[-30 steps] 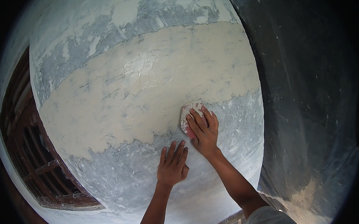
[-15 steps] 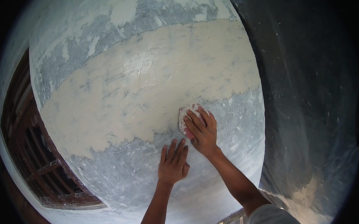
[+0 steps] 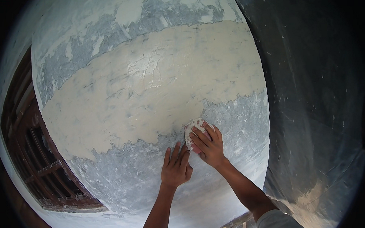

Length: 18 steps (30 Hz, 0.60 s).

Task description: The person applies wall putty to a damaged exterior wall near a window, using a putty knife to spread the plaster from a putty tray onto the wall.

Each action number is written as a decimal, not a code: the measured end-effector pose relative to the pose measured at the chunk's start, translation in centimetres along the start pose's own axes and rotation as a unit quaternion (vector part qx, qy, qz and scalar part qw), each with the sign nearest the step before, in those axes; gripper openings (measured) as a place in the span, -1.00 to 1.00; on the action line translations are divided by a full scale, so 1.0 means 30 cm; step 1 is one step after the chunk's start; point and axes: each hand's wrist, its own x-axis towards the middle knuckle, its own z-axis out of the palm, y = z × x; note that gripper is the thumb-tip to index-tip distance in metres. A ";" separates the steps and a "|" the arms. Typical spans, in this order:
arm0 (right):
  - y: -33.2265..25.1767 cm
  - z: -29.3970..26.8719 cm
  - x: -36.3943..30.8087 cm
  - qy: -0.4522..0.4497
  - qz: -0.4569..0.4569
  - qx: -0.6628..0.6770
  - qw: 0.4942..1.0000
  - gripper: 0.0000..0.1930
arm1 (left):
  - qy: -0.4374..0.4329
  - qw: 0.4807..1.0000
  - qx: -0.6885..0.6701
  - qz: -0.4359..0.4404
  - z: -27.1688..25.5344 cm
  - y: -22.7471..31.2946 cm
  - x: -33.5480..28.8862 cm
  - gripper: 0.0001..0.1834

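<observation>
Right hand [image 3: 210, 147] on a small pink-and-white block [image 3: 198, 123], fingers fanned across its back, thumb low near its bottom edge; reads as a firm hold, though the palm side is hidden. Block sits on the wall [image 3: 123, 184], at the ragged lower border of a cream coat [image 3: 110, 107], mostly over bare grey, its left edge meeting the cream. Left hand [image 3: 175, 170] bare, palm toward the wall, fingers stretched upward and slightly parted, thumb out to the right; fingertips just beside the block's lower left. Whether that palm bears on the wall, cannot tell. Step in hand, my judgement: working the block over the grey along the coat's border, perhaps rubbing it smooth. Next move would call for the block kept flat, even pressure, and care not to drag its edge into the cream, which has a glossy patch and may be soft. Block's broad face lies against the wall, back toward the wearer. Long axis seems to run roughly up and down in view; the right side is under the hand, so that is tentative. Far left, a brown barred window [image 3: 52, 169]; right, dark sheeting [image 3: 319, 98].
</observation>
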 end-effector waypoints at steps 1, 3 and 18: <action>0.005 0.005 -0.014 0.001 -0.002 0.001 1.000 -0.57 | 0.001 1.000 -0.003 -0.005 0.002 -0.002 -0.005 -0.60; 0.001 -0.008 -0.003 0.034 0.001 -0.003 0.999 -0.56 | 0.009 1.000 -0.002 -0.001 0.002 -0.001 -0.004 -0.60; 0.040 -0.016 0.165 0.054 -0.006 -0.016 0.998 -0.46 | 0.016 1.000 -0.012 0.006 -0.001 0.009 0.006 -0.64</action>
